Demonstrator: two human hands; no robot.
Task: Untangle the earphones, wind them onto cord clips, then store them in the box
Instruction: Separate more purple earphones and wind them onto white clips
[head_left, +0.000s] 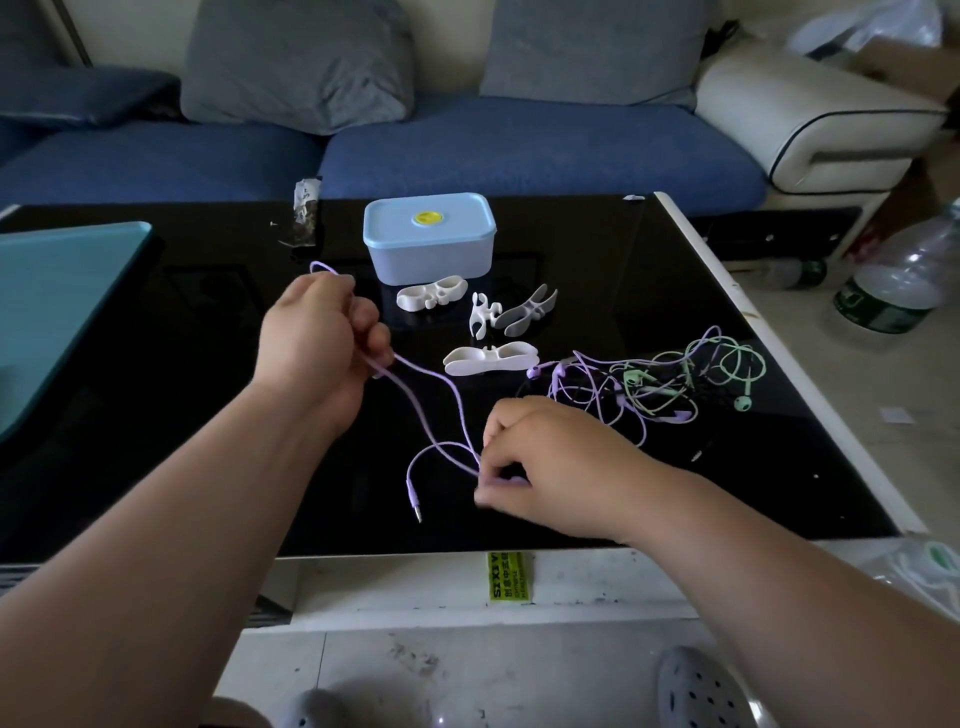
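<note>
Here, the left hand (322, 338) gripped the purple cord (431, 372) in a fist front-left of the lidded box (428, 244), the right hand (545, 457) pinching it farther in front. White cord clips (488, 358) lay just before the box, the tangled earphones (665, 384) front-right of it, on the desk (156, 415).

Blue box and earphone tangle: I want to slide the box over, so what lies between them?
White cord clips lie on the black tabletop between the blue box and the earphone tangle, seen in the head view.
</note>
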